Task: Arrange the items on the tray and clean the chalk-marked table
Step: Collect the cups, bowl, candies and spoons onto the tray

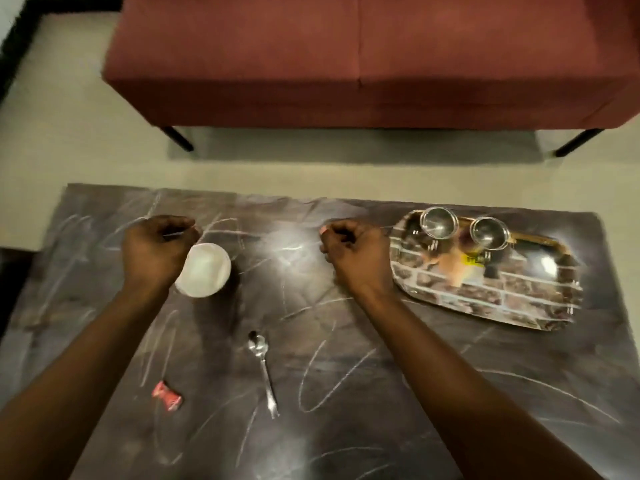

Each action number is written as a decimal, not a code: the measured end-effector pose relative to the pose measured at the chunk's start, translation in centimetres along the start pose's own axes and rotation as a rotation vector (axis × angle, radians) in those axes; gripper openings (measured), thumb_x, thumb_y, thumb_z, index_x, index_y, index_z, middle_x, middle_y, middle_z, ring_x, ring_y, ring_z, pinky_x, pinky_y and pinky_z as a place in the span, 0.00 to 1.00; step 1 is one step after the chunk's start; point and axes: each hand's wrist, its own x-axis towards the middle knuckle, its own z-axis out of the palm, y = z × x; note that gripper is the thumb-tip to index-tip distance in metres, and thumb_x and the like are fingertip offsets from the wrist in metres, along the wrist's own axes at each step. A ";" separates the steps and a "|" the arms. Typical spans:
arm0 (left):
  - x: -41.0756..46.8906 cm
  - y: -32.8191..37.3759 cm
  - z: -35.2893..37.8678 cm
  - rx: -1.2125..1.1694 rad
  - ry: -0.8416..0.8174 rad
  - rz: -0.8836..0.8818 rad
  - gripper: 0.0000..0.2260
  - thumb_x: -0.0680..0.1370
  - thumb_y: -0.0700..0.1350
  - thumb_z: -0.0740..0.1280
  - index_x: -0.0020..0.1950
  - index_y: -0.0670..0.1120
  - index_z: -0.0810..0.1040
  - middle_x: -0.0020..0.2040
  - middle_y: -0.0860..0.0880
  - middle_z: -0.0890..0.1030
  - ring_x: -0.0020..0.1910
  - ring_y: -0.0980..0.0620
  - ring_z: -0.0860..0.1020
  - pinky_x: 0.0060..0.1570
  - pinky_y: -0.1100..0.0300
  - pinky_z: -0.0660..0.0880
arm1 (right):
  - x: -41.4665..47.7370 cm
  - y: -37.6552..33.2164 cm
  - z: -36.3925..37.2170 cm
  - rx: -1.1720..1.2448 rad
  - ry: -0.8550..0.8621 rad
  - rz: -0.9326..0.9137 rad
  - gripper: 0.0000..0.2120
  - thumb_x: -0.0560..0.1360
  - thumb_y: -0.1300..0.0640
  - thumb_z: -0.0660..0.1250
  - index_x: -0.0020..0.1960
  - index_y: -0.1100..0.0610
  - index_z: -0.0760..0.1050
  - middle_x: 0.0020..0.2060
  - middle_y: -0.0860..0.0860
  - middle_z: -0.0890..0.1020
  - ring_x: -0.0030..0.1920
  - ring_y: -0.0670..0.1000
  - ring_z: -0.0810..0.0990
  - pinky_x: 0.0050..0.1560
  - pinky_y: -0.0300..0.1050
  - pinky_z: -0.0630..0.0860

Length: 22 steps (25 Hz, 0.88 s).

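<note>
Dark chalk-scribbled bench [346, 393] filled the lower view; nearest lay a red wrapper [167, 395] and a spoon [264, 368], both loose on the bench; beyond them a white cup [204, 270] touched the left hand [156, 252]; left grip curled shut, contents not discernible; right hand [356, 258] likewise fisted, just beside the tray [502, 299]; tray carried two steel cups [464, 225] at its far edge. Judgement: arranging step in hand, cleaning not begun; next move calls for opening a grip around the white cup. Red sofa [363, 64] stood beyond.
</note>
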 end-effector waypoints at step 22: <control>-4.2 -2.8 4.4 -0.413 -0.286 -0.247 0.14 0.79 0.34 0.73 0.64 0.33 0.82 0.51 0.37 0.86 0.39 0.51 0.88 0.43 0.63 0.85 | -3.9 3.2 7.6 0.053 0.014 0.293 0.11 0.78 0.56 0.71 0.58 0.55 0.87 0.44 0.54 0.90 0.45 0.55 0.90 0.52 0.56 0.87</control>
